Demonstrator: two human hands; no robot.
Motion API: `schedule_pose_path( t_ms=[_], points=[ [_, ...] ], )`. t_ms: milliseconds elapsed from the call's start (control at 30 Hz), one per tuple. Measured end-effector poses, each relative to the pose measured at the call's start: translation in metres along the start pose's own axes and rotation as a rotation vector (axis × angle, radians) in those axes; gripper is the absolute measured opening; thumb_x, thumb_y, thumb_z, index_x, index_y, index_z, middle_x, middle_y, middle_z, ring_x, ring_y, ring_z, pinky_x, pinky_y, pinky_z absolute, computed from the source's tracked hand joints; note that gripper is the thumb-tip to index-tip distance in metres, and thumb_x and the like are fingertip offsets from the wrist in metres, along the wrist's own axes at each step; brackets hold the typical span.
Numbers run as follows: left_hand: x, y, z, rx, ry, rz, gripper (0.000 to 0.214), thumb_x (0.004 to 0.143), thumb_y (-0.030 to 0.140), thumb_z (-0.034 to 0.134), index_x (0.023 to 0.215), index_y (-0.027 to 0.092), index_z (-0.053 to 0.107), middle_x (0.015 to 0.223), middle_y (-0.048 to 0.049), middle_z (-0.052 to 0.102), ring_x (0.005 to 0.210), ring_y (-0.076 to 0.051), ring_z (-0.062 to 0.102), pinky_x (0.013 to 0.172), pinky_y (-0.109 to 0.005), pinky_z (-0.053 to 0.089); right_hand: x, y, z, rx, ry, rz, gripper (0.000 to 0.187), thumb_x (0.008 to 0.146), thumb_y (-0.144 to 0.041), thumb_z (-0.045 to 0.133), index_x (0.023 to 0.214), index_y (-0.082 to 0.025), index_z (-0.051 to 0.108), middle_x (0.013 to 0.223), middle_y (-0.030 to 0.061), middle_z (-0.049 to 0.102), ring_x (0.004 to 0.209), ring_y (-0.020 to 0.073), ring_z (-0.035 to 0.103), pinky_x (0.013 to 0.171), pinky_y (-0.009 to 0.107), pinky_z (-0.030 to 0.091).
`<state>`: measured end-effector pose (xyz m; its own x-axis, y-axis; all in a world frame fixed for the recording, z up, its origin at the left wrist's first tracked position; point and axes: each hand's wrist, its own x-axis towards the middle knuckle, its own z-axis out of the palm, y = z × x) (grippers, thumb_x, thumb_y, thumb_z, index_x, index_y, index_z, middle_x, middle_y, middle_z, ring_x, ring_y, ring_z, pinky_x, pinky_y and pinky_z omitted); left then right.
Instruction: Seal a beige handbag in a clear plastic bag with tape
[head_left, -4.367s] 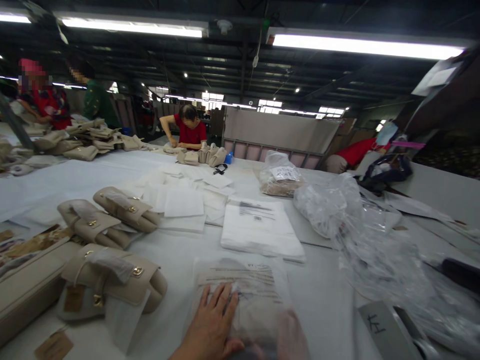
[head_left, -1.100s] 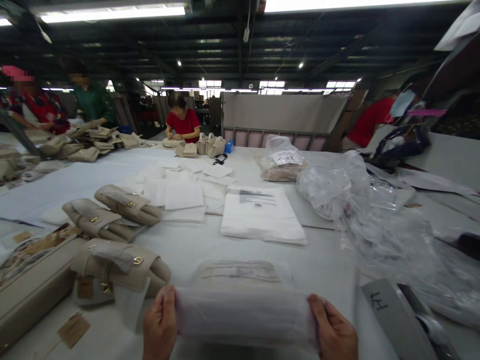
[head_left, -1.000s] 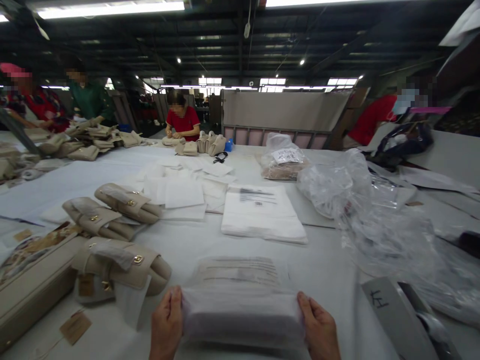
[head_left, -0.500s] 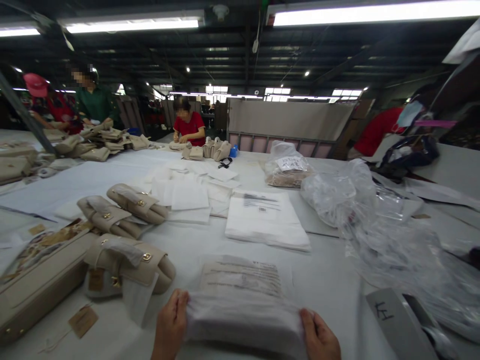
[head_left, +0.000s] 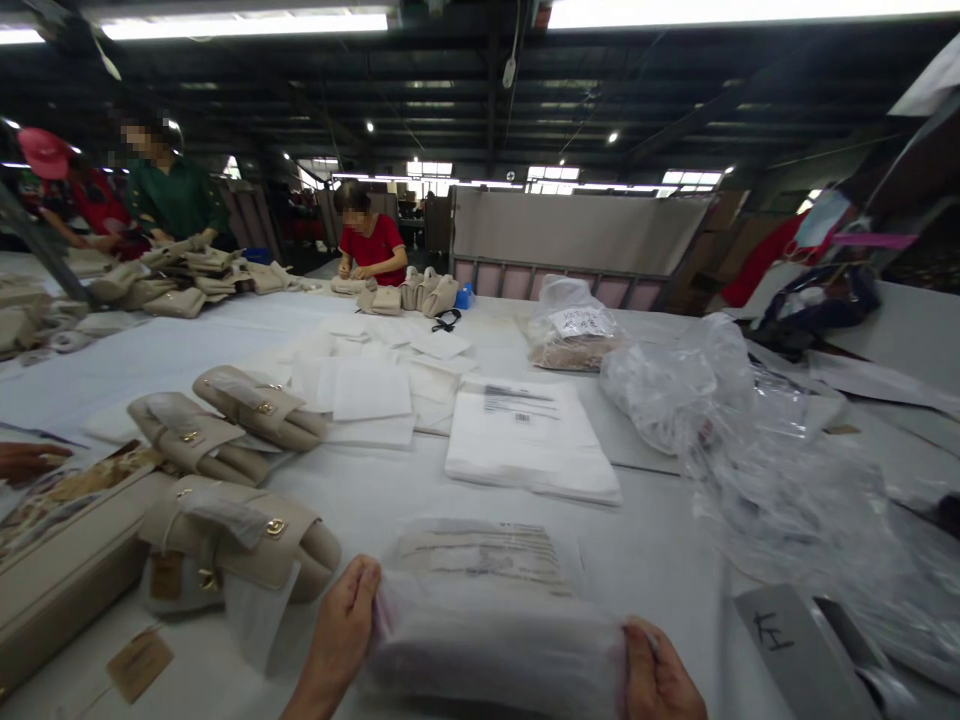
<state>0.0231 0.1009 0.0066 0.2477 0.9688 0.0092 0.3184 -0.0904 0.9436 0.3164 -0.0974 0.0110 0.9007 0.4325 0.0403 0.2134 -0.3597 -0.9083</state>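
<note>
1. Frosted plastic wraps the bagged bundle point(head_left: 491, 655) that lies at the near edge of the bench point(head_left: 652, 545), its printed flap pointing to the far side.
2. At the bundle's left end, the left hand point(head_left: 341, 635) is closed on it, thumb on top and the other fingers hidden beneath.
3. At the right end, the right hand point(head_left: 660, 680) grips the bundle in the same way, its thumb lying along the plastic.
4. Just left of the bundle sits a beige handbag point(head_left: 236, 545) with a gold clasp and a brown paper tag, partly covered by tissue.
5. Two more beige handbags point(head_left: 225, 420) lie farther back on the left, side by side.
6. A long beige box point(head_left: 60, 585) stands at the near left, and another person's fingertips point(head_left: 30, 460) show at the left edge.
7. A flat stack of white bags point(head_left: 529, 445) with a barcode label rests beyond the bundle, near the middle of the bench.
8. Loose white sheets point(head_left: 371, 385) are spread to the left of that stack.
9. Crumpled clear plastic point(head_left: 750, 450) is heaped along the right side, and a grey card point(head_left: 780, 645) with handwriting lies at the near right.
10. Workers in red and green shirts point(head_left: 371, 250) handle more bags at the far side.
</note>
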Motion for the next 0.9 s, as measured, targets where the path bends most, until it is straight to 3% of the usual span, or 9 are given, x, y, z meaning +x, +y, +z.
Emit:
schedule_pose_path(
  t_ms=[100,300,467,633,900],
  points=[
    [-0.008,-0.021,0.007,0.016,0.01,-0.108,0.048,0.083,0.067,0.04,0.068,0.022,0.046,0.064,0.0037,0.044,0.067,-0.017,0.047,0.065,-0.026,0.04,0.004,0.011,0.01,0.001,-0.087,0.101,0.06,0.063,-0.075,0.052,0.082,-0.019,0.064,0.085,0.0073,0.07,0.096,0.0302,0.061,0.09,0.036,0.048],
    [-0.021,-0.055,0.023,-0.032,0.0,-0.291,0.058,0.072,0.079,0.044,0.067,0.021,0.049,0.063,0.0021,0.048,0.069,-0.019,0.05,0.066,-0.028,0.041,0.005,0.024,0.025,0.028,-0.262,0.158,0.059,0.067,-0.075,0.053,0.077,-0.018,0.062,0.074,0.0045,0.068,0.083,0.0261,0.062,0.078,0.031,0.049],
    [-0.02,-0.056,0.026,-0.006,-0.006,-0.262,0.058,0.074,0.077,0.041,0.065,0.021,0.05,0.061,0.0026,0.046,0.065,-0.018,0.048,0.064,-0.028,0.041,0.01,0.02,0.031,-0.01,-0.263,0.111,0.062,0.063,-0.081,0.051,0.065,-0.019,0.061,0.063,0.0029,0.064,0.074,0.0259,0.062,0.07,0.032,0.049],
    [-0.018,-0.056,0.023,0.065,-0.004,-0.171,0.058,0.076,0.074,0.039,0.061,0.02,0.051,0.057,0.0007,0.053,0.064,-0.02,0.052,0.063,-0.029,0.041,0.015,0.015,0.03,-0.035,-0.269,0.071,0.064,0.055,-0.082,0.053,0.059,-0.019,0.064,0.064,0.0056,0.068,0.077,0.0318,0.065,0.074,0.037,0.051],
    [-0.025,-0.055,0.02,0.199,0.034,-0.081,0.045,0.084,0.056,0.037,0.064,0.022,0.058,0.066,-0.0045,0.066,0.07,-0.024,0.062,0.068,-0.031,0.044,0.016,0.004,0.02,-0.076,-0.293,-0.009,0.065,0.057,-0.083,0.051,0.061,-0.02,0.069,0.07,0.0045,0.073,0.084,0.0363,0.068,0.077,0.04,0.053]
  ],
)
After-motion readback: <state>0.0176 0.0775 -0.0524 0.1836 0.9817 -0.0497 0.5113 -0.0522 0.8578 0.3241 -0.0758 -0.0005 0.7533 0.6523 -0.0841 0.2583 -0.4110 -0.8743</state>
